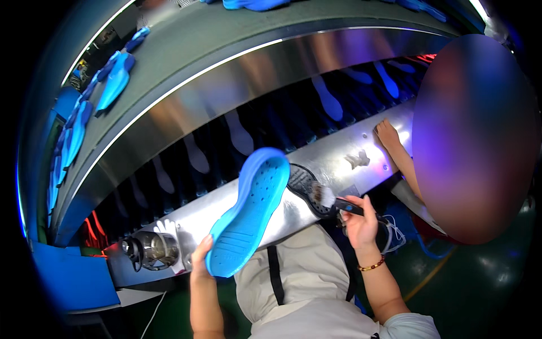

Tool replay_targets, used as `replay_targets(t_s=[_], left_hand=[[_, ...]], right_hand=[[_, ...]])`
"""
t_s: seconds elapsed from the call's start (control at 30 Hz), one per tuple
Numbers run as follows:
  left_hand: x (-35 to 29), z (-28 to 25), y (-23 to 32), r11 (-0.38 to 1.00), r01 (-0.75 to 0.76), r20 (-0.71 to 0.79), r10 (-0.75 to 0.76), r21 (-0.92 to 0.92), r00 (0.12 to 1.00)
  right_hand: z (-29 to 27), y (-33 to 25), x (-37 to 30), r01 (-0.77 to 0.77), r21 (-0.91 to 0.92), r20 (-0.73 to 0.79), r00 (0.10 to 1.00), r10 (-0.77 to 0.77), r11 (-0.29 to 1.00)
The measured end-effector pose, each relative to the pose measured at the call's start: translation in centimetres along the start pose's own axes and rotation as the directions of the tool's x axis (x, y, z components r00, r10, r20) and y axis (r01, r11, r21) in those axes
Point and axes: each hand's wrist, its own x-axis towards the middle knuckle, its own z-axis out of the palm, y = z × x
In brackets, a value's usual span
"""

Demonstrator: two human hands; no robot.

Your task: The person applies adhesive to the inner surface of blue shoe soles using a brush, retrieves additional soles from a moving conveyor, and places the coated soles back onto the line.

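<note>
Metal counter runs from near left to far right beneath a steel hood; above this, a grey-green belt carries blue soles at its left and far sides. Below the hood, a long dark recess contains a row of sole shapes, tinted violet; whether these are solid or reflected cannot be told. The blue sole is raised over the near edge of the counter, its perforated end pointing far and its ridged end near. The left hand has its grip closed on the left side of the ridged end. The right hand has its grip closed on the black handle of a brush, whose pale bristles lie over a black sole, just right of the blue one; contact is unclear. At the left end of the counter is a see-through jug with a black top; its contents cannot be made out. Beside it lies a white glove. Far right, a co-worker's hand is at the counter.
</note>
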Motion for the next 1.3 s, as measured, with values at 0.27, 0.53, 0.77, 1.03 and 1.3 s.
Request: replay_targets(t_s=[0.27, 0.53, 0.77, 1.03, 1.3], left_hand=[[8.0, 16.6, 15.5, 0.860, -0.365, 0.402, 0.494, -0.356, 0.771], [14.7, 21.6, 18.3, 0.759, -0.544, 0.097, 0.610, -0.358, 0.787], [15.3, 22.0, 16.0, -0.061, -0.880, 0.496, 0.843, 0.470, 0.207], [18.3, 23.3, 17.4, -0.353, -0.402, 0.534, 0.613, 0.845, 0.582], [26.4, 32.1, 18.9, -0.358, -0.183, 0.377, 0.608, 0.916, 0.699]], right_hand=[[-0.8, 0.7, 0.2, -0.054, -0.026, -0.033, 0.998, 0.053, 0.998], [-1.5, 1.3, 0.5, -0.016, -0.076, -0.033, 0.999, 0.013, 0.997], [-2.5, 4.5, 1.9, -0.111, -0.147, -0.095, 0.991, 0.097, 0.983], [-3.2, 5.5, 2.4, -0.167, -0.030, -0.085, 0.983, 0.164, 0.985], [-2.6, 5.2, 2.6, -0.177, -0.029, -0.082, 0.981, 0.174, 0.984]])
